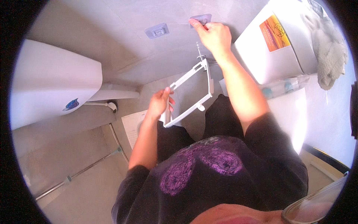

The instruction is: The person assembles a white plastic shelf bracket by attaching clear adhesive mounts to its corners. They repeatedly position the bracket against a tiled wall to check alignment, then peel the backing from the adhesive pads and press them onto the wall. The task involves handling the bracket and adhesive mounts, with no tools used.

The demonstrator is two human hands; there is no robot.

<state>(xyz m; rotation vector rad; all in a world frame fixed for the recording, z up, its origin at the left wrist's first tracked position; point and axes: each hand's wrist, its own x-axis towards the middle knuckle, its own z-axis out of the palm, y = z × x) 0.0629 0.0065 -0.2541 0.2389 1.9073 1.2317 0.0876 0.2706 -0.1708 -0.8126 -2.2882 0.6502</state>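
My left hand (160, 102) is closed round one side of a white plastic rectangular frame (188, 111), held tilted above my lap. The frame's middle is open, and a small rounded tab sticks out from its near bar. Farther up, my right hand (218, 39) is at the wall with its fingers curled and its thumb against a clear adhesive wall pad (204, 17). That hand covers part of the pad. To its left, a second clear adhesive pad (157, 31) is stuck on the wall, with a raised fitting at its centre.
A white tank (56, 82) juts in at left, with a white pipe (115, 94) beyond it. A metal rail (87, 168) runs at lower left. On the right stand a white bin-like box (268, 52) and a hanging grey cloth (326, 48). A small metal valve (201, 57) is below the pads.
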